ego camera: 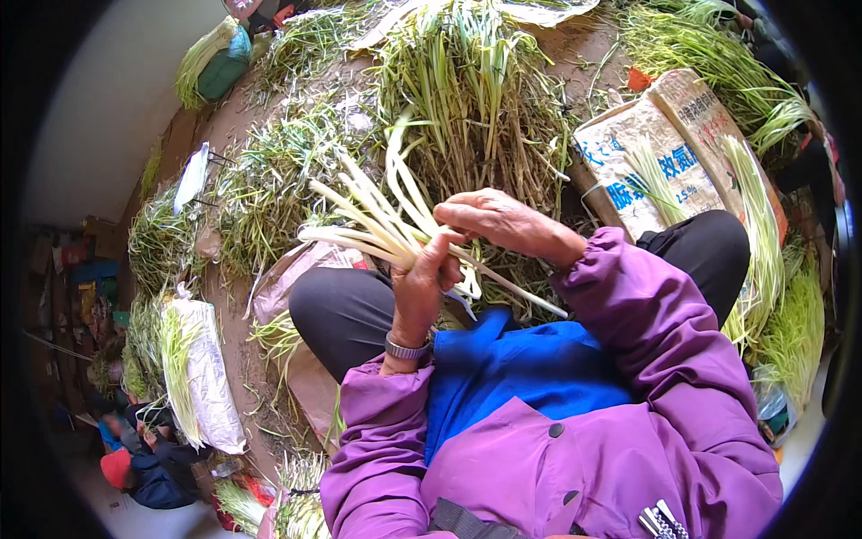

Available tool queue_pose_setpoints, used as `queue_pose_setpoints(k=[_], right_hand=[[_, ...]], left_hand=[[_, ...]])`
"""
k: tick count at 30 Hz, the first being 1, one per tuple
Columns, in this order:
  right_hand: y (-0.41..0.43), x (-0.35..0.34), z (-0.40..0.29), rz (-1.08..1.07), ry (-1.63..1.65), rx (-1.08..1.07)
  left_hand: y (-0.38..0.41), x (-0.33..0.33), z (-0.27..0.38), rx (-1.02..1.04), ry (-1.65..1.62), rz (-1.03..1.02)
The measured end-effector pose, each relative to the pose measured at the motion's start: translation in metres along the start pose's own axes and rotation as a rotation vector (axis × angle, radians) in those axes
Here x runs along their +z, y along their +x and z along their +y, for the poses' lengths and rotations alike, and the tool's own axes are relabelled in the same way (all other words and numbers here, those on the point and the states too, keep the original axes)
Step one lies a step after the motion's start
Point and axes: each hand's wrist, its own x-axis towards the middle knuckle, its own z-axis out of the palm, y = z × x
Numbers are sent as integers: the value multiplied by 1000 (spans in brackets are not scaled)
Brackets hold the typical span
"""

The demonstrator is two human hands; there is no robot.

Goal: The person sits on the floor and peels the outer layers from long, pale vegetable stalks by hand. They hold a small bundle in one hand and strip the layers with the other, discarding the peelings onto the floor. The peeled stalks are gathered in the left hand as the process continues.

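Observation:
My left hand (421,276), with a metal watch band at the wrist, is closed around a small bunch of pale leafy stalks (374,219) that fan out to the upper left. My right hand (498,219) is just beside it, its fingers at the stalks near my left thumb; whether it pinches one is hidden. One thin stalk (515,290) slants down to the right below my hands. In front of me lies a large heap of untrimmed green stalks (471,101) with brownish lower ends. Some pale stalks (653,178) rest on a printed sack (606,145) by my right knee.
Heaps of green trimmings (269,195) cover the ground at left. A white sack (215,377) bears pale stalks. More stalks (754,249) lie at right, beyond my knee. A person in a red hat (118,468) sits at lower left; other people are partly visible at the upper edges.

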Motion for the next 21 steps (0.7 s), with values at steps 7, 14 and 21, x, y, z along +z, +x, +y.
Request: queue_pose_setpoints(k=[7, 14, 21], right_hand=[[-7, 11, 0, 219, 439, 51], [-33, -43, -2, 252, 761, 35], [-77, -134, 9, 662, 639, -71]], left_hand=[[2, 3, -14, -22, -60, 40], [19, -40, 0, 28, -559, 134], [22, -99, 19, 225, -738, 297]])
